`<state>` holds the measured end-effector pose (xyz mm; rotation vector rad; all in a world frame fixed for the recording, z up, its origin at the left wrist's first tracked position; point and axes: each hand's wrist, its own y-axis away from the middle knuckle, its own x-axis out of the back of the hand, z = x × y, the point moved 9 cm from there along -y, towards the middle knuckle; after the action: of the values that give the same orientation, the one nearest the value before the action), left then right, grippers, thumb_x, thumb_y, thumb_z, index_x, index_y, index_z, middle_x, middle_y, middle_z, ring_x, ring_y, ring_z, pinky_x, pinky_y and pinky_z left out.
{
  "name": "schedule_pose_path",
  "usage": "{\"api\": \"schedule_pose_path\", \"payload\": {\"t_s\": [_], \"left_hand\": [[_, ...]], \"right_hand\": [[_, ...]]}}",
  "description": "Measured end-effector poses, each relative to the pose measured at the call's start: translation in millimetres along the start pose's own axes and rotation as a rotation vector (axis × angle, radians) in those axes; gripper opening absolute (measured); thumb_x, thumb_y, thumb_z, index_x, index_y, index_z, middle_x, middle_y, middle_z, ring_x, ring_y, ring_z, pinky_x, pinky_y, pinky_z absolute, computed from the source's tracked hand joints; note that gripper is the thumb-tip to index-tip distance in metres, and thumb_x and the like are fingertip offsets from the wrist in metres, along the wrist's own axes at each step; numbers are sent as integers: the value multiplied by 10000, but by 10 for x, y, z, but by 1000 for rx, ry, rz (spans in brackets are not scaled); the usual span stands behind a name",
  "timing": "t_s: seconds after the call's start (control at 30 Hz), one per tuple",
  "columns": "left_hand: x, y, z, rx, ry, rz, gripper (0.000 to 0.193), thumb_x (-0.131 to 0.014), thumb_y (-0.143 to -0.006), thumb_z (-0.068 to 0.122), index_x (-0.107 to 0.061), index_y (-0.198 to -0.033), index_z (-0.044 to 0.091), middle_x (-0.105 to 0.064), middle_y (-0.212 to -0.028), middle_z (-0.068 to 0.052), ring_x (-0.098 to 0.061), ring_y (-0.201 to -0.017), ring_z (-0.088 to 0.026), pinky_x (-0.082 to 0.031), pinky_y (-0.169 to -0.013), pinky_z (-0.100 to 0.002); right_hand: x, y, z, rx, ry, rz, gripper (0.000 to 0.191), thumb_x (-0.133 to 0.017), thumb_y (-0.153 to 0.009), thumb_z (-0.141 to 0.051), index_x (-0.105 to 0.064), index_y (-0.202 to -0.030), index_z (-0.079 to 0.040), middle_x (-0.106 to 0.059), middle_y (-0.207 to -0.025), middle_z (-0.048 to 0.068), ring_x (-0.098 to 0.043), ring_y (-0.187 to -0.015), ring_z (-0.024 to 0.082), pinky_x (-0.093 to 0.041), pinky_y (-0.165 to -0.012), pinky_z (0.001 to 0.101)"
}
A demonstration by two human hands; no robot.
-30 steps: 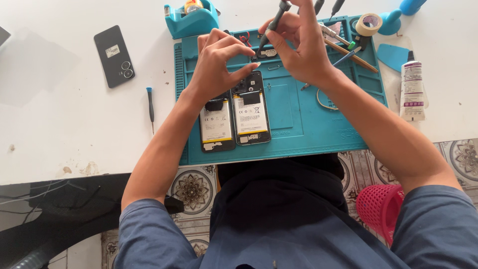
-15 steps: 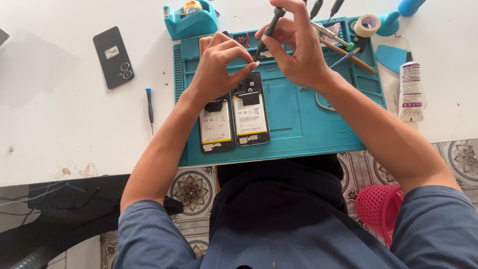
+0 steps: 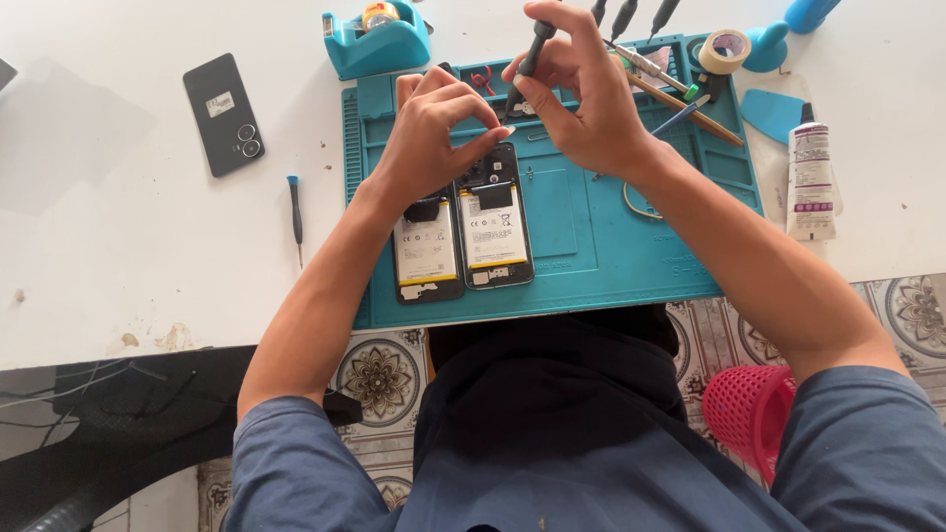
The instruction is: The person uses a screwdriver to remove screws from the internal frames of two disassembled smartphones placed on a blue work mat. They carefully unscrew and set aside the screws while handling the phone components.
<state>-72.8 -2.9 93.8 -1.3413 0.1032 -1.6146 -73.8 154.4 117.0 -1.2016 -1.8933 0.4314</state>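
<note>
White tabletop (image 3: 118, 266) filled most of the view, with bare open room across its 9 o'clock side and a patterned tile floor (image 3: 379, 379) showing below its near edge. At centre lay a teal work mat (image 3: 591, 246), its near edge almost flush with the table edge. Two opened phones (image 3: 463, 232) lay side by side on the mat, touching, each showing a pale battery label with a yellow strip.

Both hands were together over the phones' far ends. The left hand (image 3: 429, 138) pinched thumb to forefinger; whether it gripped anything could not be made out. The right hand (image 3: 581, 94) was clamped on a dark screwdriver (image 3: 532, 54), its tip hidden behind the fingers.

At 10 o'clock lay a dark phone back cover (image 3: 225, 114) with a small white sticker, and near it a small blue-tipped screwdriver (image 3: 295, 207). At 12 o'clock stood a teal tape dispenser (image 3: 379, 39), cut off by the top edge. At 2 o'clock sat a roll of tape (image 3: 724, 49), and at 3 o'clock a white glue tube (image 3: 810, 172) with a dark cap lay off the mat. A pink mesh basket (image 3: 749, 404) at 4 o'clock was partly hidden by the sleeve.
</note>
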Motion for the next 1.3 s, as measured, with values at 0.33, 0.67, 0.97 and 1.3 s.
{"api": "schedule_pose_path", "payload": {"t_s": [0.33,0.67,0.97,1.3], "left_hand": [[-9,1,20,-17,-17,-17,189,-869,-928,341,-793,-932,168,-745,-928,39,-586,-998,-175,-341,-951,-384],[161,-27,50,-17,72,26,234,-625,-1109,234,-765,-966,112,-741,-915,6,-597,-975,-172,-342,-979,-374],[134,-10,-39,25,40,28,215,-639,-1091,231,-771,-972,109,-753,-906,-5,-600,-951,-180,-337,-981,-383],[73,2,-86,56,29,-17,152,-707,-1034,226,-771,-988,96,-754,-933,-26,-597,-990,-208,-340,-967,-392]], "right_hand": [[-34,-54,-114,57,85,-16,519,-658,-1131,29,-336,-1524,-82,-752,-1089,142,-774,-1023,201,-631,-957,310],[-39,-34,-110,35,90,-20,549,-671,-1128,9,-296,-1523,-58,-747,-1053,137,-760,-943,180,-630,-920,317],[-37,-14,-87,-9,53,-25,461,-688,-1104,12,-341,-1405,-28,-729,-1012,132,-758,-918,178,-616,-882,296],[-105,-34,-196,7,49,-82,501,-712,-1036,13,-395,-1420,-38,-718,-1033,116,-756,-930,172,-620,-851,290]]}}
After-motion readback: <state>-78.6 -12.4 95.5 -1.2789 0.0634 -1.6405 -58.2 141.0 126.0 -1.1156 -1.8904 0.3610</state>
